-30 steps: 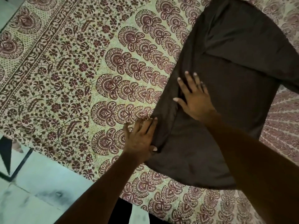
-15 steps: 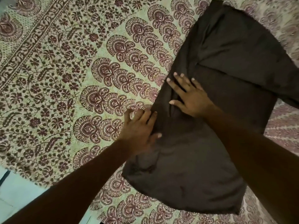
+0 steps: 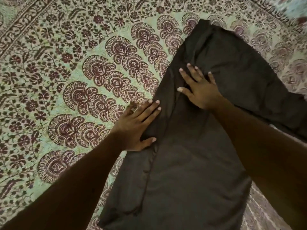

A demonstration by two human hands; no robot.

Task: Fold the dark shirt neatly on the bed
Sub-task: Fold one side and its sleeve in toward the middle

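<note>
The dark brown shirt point(image 3: 191, 163) lies spread on the patterned bedspread point(image 3: 74, 72), running from the upper middle down to the bottom edge, with a long fold along its left side. My left hand point(image 3: 137, 127) rests flat on that left folded edge, fingers apart, thumb on the cloth. My right hand point(image 3: 199, 90) lies palm down farther up on the shirt, fingers spread, pressing the cloth. Neither hand has cloth gathered in it. A part of the shirt trails off to the right behind my right forearm.
The bedspread has a pale green ground with maroon fan and flower prints, and a border band runs across the top left. Bare bedspread stretches wide to the left of the shirt. A blurred light patch point(image 3: 294, 5) shows at the top right corner.
The view has moved forward over the bed, so the floor at the lower left is out of sight. Both hands slid a little up along the shirt's left fold, still flat.
</note>
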